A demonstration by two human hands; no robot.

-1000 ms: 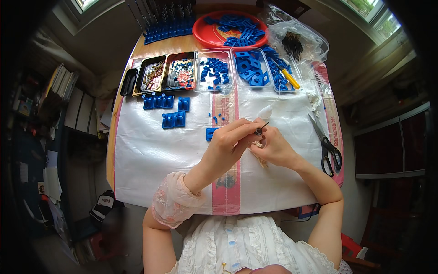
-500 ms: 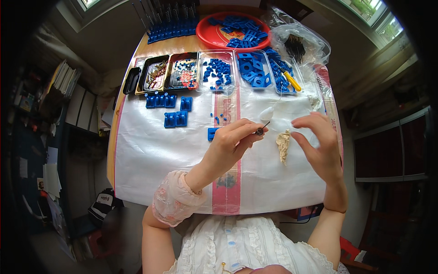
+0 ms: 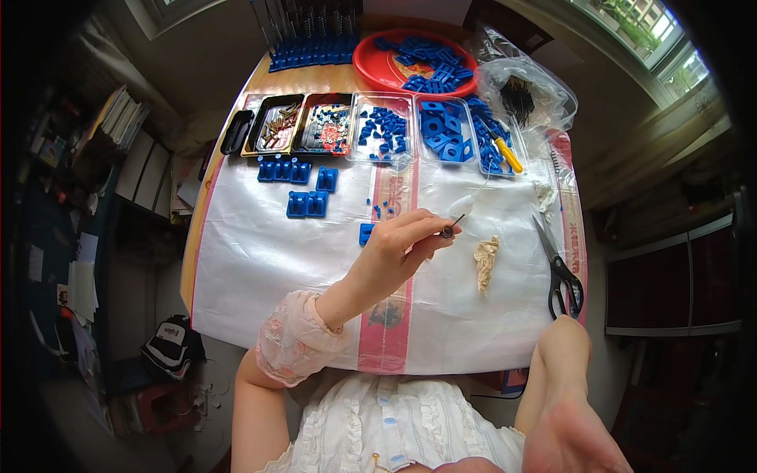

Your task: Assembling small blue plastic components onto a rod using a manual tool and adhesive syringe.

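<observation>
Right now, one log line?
left hand: gripping dark part | right hand: lower edge, fingers cropped | crumpled beige piece: on white sheet

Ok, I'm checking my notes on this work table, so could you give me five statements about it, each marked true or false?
1. The left hand holds a small dark piece with a thin rod sticking out. True.
2. The right hand grips the scissors. False: the right hand is at the lower edge, apart from the scissors, which lie on the table.
3. A crumpled cream scrap lies to the left of the scissors. True.
4. The red basin is filled with yellow pieces. False: the red basin holds blue pieces.
5. The yellow-handled tool is at the right end of the row of trays. True.
</observation>
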